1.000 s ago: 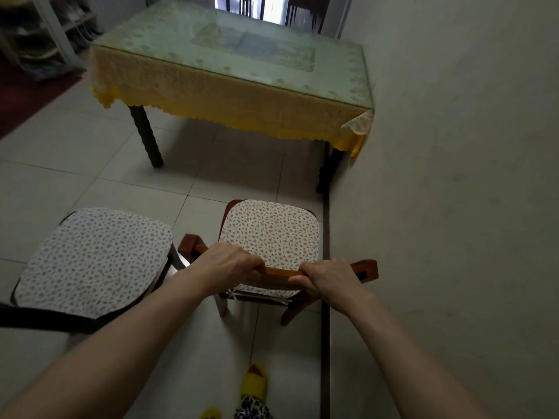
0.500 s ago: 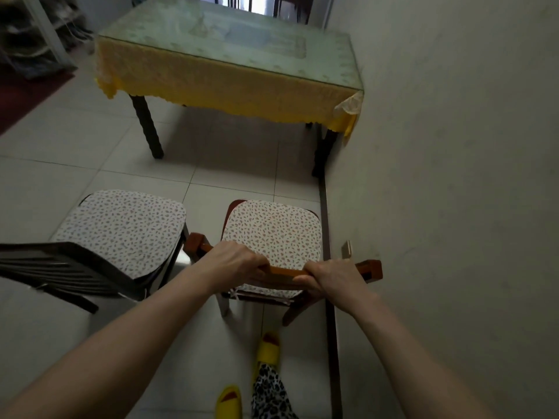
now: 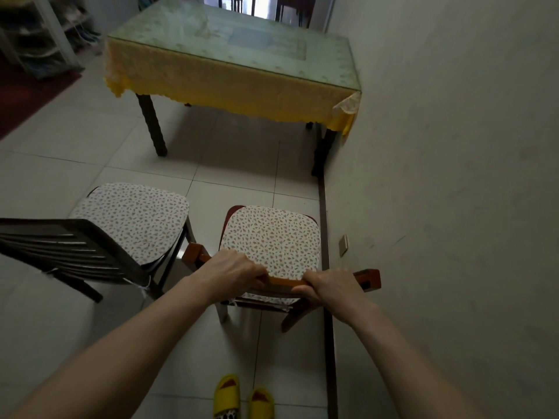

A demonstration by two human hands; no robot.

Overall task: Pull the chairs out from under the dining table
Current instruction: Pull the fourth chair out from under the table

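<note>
A red-brown wooden chair (image 3: 269,237) with a flowered seat cushion stands on the tiled floor beside the right wall, well apart from the dining table (image 3: 233,77). My left hand (image 3: 233,272) and my right hand (image 3: 334,287) both grip the top rail of its backrest. A second, dark chair (image 3: 130,219) with the same cushion stands to its left, also clear of the table. The table has a glass top, a yellow cloth and dark legs.
The wall (image 3: 453,176) runs close along the chair's right side, with a dark skirting strip (image 3: 328,297) at its foot. My feet in yellow slippers (image 3: 242,400) are just behind the chair. A shelf rack (image 3: 39,40) and a red mat (image 3: 24,98) lie far left.
The view has drawn back: the table sits farther off and the dark chair's backrest has come into view on the left. My hands keep their grip on the backrest rail.
</note>
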